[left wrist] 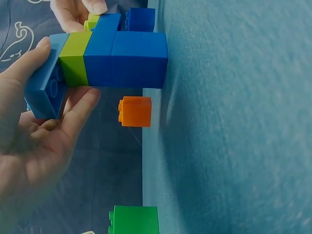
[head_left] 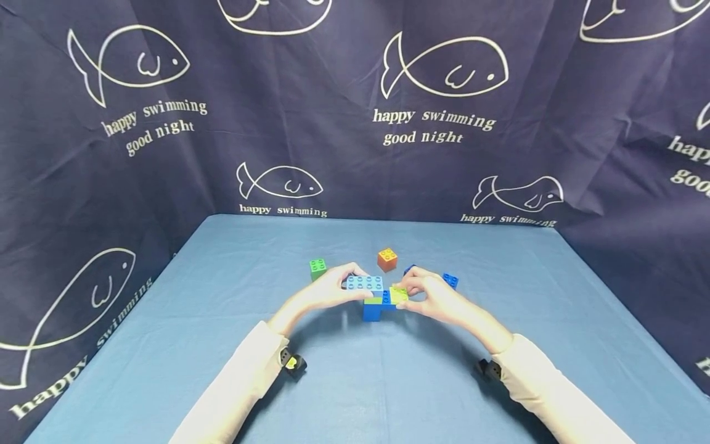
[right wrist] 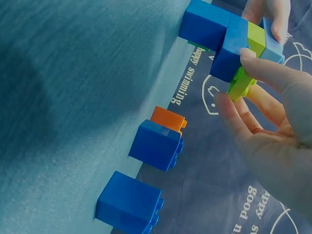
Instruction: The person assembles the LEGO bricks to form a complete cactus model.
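Observation:
My left hand [head_left: 330, 288] grips a light blue building brick [head_left: 364, 283] with rows of studs, thumb on one side and fingers on the other. That brick sits over the left end of a small stack, its outer part jutting out left. Beneath it come a lime brick [left wrist: 75, 61], a longer blue brick [right wrist: 231, 48] and, at the bottom, a blue brick [left wrist: 139, 61]. On the right end of the longer blue brick is a thin lime brick [head_left: 398, 295], which my right hand [head_left: 438, 297] pinches between thumb and fingers.
Behind the hands, an orange brick [head_left: 387, 259] stands on the blue-covered table [head_left: 355, 382]. A green brick [head_left: 317, 267] is beyond the left hand. Two blue bricks stand to the right, one [head_left: 450, 281] beside the right hand, the other [right wrist: 156, 144] nearer the orange one.

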`<action>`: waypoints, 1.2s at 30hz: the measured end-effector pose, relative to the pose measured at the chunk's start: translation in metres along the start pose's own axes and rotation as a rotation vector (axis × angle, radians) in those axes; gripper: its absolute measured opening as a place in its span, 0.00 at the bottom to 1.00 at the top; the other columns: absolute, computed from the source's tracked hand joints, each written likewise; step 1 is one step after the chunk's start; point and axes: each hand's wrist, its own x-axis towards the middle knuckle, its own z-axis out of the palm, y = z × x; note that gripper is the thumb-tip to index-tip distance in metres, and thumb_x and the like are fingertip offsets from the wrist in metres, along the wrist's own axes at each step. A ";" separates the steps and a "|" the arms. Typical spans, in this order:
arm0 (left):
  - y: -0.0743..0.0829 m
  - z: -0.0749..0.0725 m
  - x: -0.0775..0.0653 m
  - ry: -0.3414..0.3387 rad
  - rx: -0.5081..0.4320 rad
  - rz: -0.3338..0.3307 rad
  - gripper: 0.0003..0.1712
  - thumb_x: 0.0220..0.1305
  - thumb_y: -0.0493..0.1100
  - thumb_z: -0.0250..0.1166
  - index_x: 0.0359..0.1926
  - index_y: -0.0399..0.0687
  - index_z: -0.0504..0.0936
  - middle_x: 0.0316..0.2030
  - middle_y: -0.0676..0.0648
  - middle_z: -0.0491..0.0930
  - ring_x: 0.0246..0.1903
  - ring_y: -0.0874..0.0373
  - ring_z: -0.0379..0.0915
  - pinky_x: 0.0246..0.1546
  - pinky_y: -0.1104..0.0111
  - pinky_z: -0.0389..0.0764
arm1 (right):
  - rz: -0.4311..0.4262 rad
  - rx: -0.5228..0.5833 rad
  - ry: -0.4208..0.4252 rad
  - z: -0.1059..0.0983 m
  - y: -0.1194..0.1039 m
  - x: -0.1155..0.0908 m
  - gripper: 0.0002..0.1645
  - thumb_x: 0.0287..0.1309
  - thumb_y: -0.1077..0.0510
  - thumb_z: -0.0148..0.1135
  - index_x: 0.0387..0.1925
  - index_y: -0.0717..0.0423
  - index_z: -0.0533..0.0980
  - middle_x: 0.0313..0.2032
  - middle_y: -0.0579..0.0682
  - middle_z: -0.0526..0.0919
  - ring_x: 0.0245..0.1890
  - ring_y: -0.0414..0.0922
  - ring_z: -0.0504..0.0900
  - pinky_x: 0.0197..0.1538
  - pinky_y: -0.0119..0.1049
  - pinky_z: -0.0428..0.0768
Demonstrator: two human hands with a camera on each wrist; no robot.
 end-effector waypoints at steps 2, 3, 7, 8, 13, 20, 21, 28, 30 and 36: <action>0.000 0.000 0.001 -0.006 -0.001 -0.003 0.17 0.55 0.52 0.69 0.43 0.53 0.77 0.38 0.53 0.80 0.37 0.62 0.75 0.41 0.70 0.76 | -0.003 0.002 0.002 0.000 0.001 0.000 0.19 0.48 0.61 0.71 0.44 0.63 0.80 0.36 0.51 0.77 0.36 0.48 0.81 0.42 0.38 0.82; 0.001 0.000 0.001 -0.008 -0.002 -0.003 0.17 0.55 0.52 0.69 0.43 0.53 0.77 0.38 0.53 0.81 0.37 0.62 0.75 0.42 0.70 0.76 | -0.006 0.001 0.005 0.001 0.002 0.000 0.19 0.48 0.61 0.71 0.44 0.62 0.80 0.36 0.51 0.77 0.36 0.47 0.81 0.42 0.38 0.82; 0.001 0.000 0.002 -0.011 -0.014 0.003 0.17 0.55 0.51 0.68 0.43 0.51 0.77 0.40 0.52 0.81 0.39 0.61 0.75 0.43 0.69 0.76 | -0.033 -0.012 0.032 0.001 0.004 -0.001 0.19 0.47 0.60 0.72 0.43 0.60 0.81 0.36 0.50 0.77 0.35 0.46 0.80 0.41 0.38 0.81; 0.001 -0.001 0.002 -0.013 -0.017 0.004 0.17 0.56 0.51 0.68 0.43 0.51 0.77 0.40 0.51 0.81 0.39 0.61 0.75 0.43 0.69 0.76 | -0.036 -0.017 0.037 0.001 0.004 -0.001 0.19 0.46 0.60 0.72 0.43 0.60 0.81 0.35 0.49 0.77 0.35 0.46 0.80 0.41 0.38 0.81; 0.001 0.000 0.001 -0.015 0.001 -0.002 0.17 0.56 0.51 0.68 0.44 0.51 0.77 0.39 0.52 0.80 0.38 0.61 0.74 0.43 0.69 0.76 | -0.026 -0.036 0.032 0.002 0.006 -0.002 0.20 0.47 0.58 0.72 0.44 0.58 0.81 0.36 0.47 0.78 0.36 0.45 0.80 0.42 0.37 0.81; 0.000 0.002 0.001 -0.004 0.014 0.006 0.17 0.55 0.51 0.68 0.43 0.51 0.77 0.39 0.52 0.81 0.39 0.62 0.75 0.43 0.69 0.76 | -0.025 -0.014 0.005 -0.003 0.008 -0.004 0.20 0.50 0.53 0.70 0.46 0.54 0.81 0.39 0.45 0.79 0.38 0.48 0.80 0.42 0.41 0.80; 0.001 0.002 0.001 -0.005 0.012 0.006 0.17 0.55 0.51 0.68 0.43 0.52 0.77 0.39 0.52 0.81 0.39 0.62 0.75 0.43 0.69 0.76 | -0.026 -0.002 0.007 -0.005 0.008 -0.004 0.19 0.51 0.53 0.69 0.46 0.54 0.81 0.39 0.45 0.79 0.38 0.48 0.80 0.43 0.42 0.80; 0.000 0.002 0.001 -0.005 0.011 0.002 0.17 0.55 0.52 0.68 0.43 0.53 0.77 0.39 0.52 0.81 0.38 0.62 0.75 0.43 0.69 0.76 | -0.029 -0.020 0.097 -0.022 0.015 -0.002 0.14 0.54 0.55 0.67 0.43 0.51 0.82 0.37 0.42 0.82 0.38 0.43 0.81 0.39 0.35 0.78; -0.001 0.001 0.001 -0.003 0.008 0.005 0.17 0.55 0.52 0.68 0.43 0.52 0.77 0.39 0.52 0.81 0.38 0.62 0.75 0.43 0.69 0.75 | -0.017 -0.021 0.102 -0.026 0.018 -0.001 0.14 0.54 0.55 0.67 0.43 0.51 0.82 0.37 0.43 0.82 0.37 0.43 0.81 0.38 0.33 0.78; 0.000 0.001 0.001 -0.009 0.004 0.004 0.17 0.55 0.52 0.68 0.43 0.52 0.77 0.38 0.53 0.80 0.39 0.62 0.75 0.44 0.68 0.75 | 0.022 -0.039 0.088 -0.032 0.028 0.000 0.17 0.53 0.56 0.68 0.45 0.55 0.81 0.39 0.49 0.83 0.39 0.45 0.81 0.41 0.36 0.80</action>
